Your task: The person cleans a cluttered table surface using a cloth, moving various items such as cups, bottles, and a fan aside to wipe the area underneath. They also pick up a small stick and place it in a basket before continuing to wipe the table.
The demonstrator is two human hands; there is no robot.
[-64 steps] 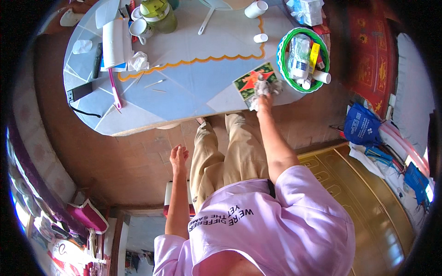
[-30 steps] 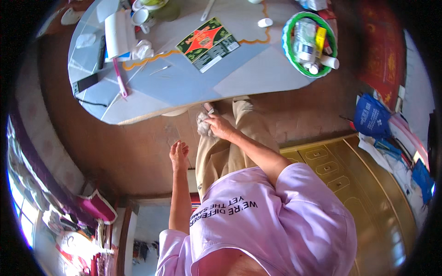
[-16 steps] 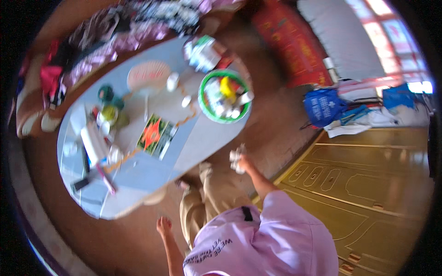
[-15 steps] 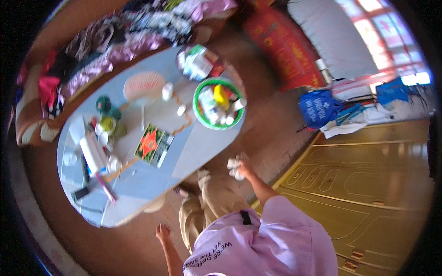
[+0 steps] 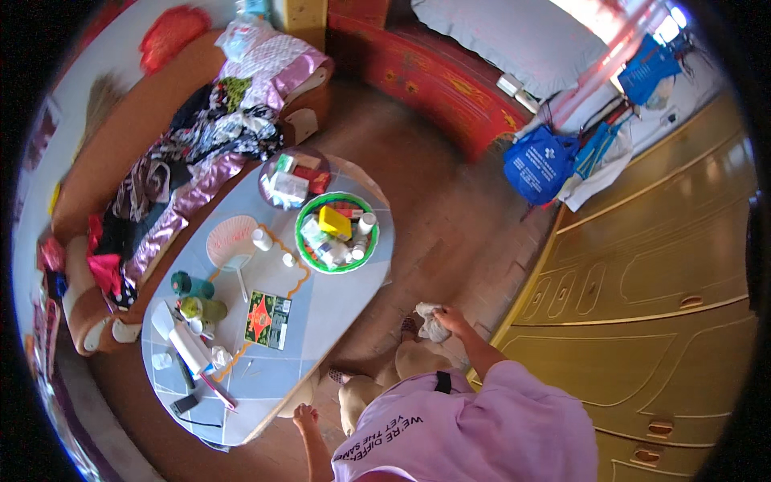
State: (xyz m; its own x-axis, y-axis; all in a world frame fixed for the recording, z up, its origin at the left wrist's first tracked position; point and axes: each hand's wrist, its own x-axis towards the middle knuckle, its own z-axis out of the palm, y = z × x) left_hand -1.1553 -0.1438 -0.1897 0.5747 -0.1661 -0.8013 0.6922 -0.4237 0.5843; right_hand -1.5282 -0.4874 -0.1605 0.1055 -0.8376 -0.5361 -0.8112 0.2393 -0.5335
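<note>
In my right hand (image 5: 452, 319) is a crumpled whitish cloth (image 5: 434, 324), gripped at its near side and hanging over the floor to the right of the table. My left hand (image 5: 305, 418) hangs low beside the near edge of the oval table (image 5: 321, 337), apart from it. Its fingers are curled in, and nothing shows in them. On the tabletop lie a card with a red and green picture (image 5: 267, 320) and a pale hand fan (image 5: 232, 241). A green-rimmed basket (image 5: 299, 241) holds bottles and a yellow box.
A dark round tray (image 5: 265, 193) with packets stands behind the basket. Bottles, a white box (image 5: 190, 347) and a phone (image 5: 184, 403) crowd the table's left end. Clothes cover a sofa (image 5: 88, 185) behind it. Golden cabinets (image 5: 626, 305) line the right; a blue bag (image 5: 540, 167) hangs beyond.
My view has shifted, and I have stepped forward along the table. The cloth stays in my right hand. My left hand now hangs closer to the table's edge.
</note>
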